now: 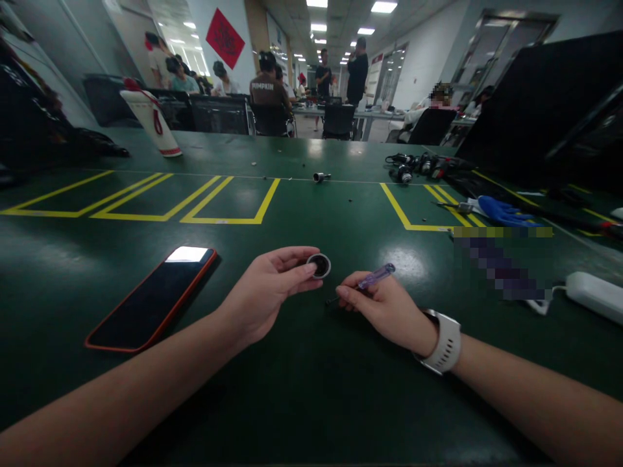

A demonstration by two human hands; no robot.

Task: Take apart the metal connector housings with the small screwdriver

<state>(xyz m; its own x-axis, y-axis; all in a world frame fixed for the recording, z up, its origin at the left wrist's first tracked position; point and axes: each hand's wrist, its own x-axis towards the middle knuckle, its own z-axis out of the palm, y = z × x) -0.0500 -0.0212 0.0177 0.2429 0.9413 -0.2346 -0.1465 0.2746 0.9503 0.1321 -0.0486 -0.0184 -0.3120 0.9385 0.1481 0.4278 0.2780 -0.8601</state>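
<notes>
"Left hand point(272, 285) pinches a small round part point(320, 265) at its fingertips, just above the desk point(311, 395)."

"And the right hand point(384, 308)?"

"Closed round a purple-handled screwdriver point(370, 279). Its shaft slants down-left, tip just near-side of the part, close to both hands. Phone point(150, 298) lies well off left, power strip point(596, 295) well off right."

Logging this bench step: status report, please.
Left hand pinches small round part. Right hand holds purple screwdriver. Phone lies left, apart.
</notes>
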